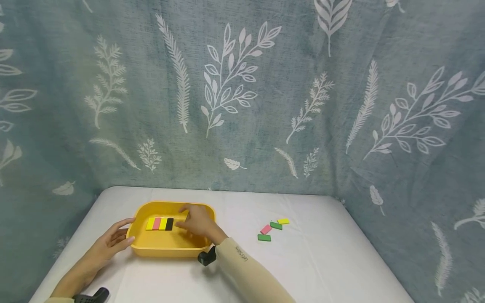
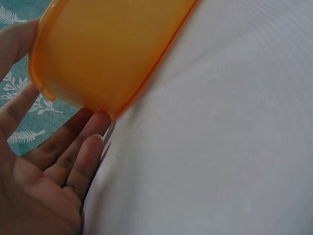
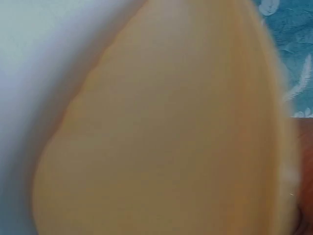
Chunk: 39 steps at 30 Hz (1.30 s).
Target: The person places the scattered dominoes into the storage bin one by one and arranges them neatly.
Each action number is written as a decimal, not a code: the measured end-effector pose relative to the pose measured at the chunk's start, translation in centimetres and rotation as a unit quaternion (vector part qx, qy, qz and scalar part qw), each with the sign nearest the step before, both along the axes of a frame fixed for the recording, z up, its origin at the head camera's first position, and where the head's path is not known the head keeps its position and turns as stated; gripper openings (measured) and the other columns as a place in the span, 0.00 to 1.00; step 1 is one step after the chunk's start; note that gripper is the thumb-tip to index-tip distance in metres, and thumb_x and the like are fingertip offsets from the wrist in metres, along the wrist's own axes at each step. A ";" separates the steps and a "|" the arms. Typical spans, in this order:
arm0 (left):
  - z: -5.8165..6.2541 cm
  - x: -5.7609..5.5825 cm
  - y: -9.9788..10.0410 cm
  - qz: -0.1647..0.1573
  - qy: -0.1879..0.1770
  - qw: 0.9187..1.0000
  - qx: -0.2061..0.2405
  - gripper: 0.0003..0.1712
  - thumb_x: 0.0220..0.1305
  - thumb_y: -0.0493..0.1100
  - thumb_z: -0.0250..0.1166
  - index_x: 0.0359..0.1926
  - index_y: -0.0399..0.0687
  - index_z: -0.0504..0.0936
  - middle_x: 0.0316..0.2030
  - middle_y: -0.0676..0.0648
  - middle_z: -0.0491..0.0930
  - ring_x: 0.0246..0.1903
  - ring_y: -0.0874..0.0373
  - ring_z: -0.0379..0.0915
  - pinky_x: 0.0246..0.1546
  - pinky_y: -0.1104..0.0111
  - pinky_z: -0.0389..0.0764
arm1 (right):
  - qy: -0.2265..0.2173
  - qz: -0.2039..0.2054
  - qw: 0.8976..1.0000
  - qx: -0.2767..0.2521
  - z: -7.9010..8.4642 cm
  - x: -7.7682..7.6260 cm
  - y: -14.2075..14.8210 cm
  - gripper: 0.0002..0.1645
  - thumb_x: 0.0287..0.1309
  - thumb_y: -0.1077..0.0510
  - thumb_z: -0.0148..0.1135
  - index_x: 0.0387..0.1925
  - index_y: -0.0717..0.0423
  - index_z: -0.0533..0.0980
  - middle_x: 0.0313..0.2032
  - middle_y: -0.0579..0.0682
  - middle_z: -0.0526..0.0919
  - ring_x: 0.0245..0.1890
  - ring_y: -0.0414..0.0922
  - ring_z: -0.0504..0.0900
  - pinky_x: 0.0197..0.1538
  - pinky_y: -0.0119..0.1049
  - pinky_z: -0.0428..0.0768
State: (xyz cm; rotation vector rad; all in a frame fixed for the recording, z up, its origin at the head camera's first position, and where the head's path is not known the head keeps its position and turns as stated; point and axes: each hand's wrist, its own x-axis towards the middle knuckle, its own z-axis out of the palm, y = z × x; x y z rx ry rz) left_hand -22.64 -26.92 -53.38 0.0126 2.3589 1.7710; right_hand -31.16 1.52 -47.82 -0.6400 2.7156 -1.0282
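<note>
A yellow-orange tray [image 1: 163, 251] stands on the white table. In it a row of small flat blocks lies side by side: a yellow block [image 1: 150, 223], a pink block [image 1: 156, 223], another yellow block [image 1: 163, 224] and a black block [image 1: 169, 224]. My left hand [image 1: 107, 243] touches the tray's left end with spread fingers; the left wrist view shows fingertips [image 2: 101, 119] against its wall. My right hand [image 1: 198, 221] reaches into the tray, thumb and forefinger apart, just right of the black block. The right wrist view holds only a blurred tray wall [image 3: 161, 122].
Right of the tray, loose on the table [image 1: 310, 252], lie a yellow block [image 1: 283, 221], a green block [image 1: 276, 226], a pink block [image 1: 266, 229] and another green block [image 1: 264, 237]. A leaf-patterned curtain [image 1: 242, 160] hangs behind the table and at its sides.
</note>
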 end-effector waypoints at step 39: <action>0.1 -0.2 0.2 0.014 -0.035 0.999 -0.014 0.52 0.69 0.61 0.67 0.82 0.53 0.48 0.75 0.30 0.54 0.71 0.31 0.54 0.68 0.30 0.54 | 0.056 -0.122 0.987 -0.089 0.4 -0.2 20.0 0.21 0.64 0.50 0.72 0.56 0.49 0.80 0.26 0.55 0.84 0.18 0.54 0.80 0.20 0.37 0.76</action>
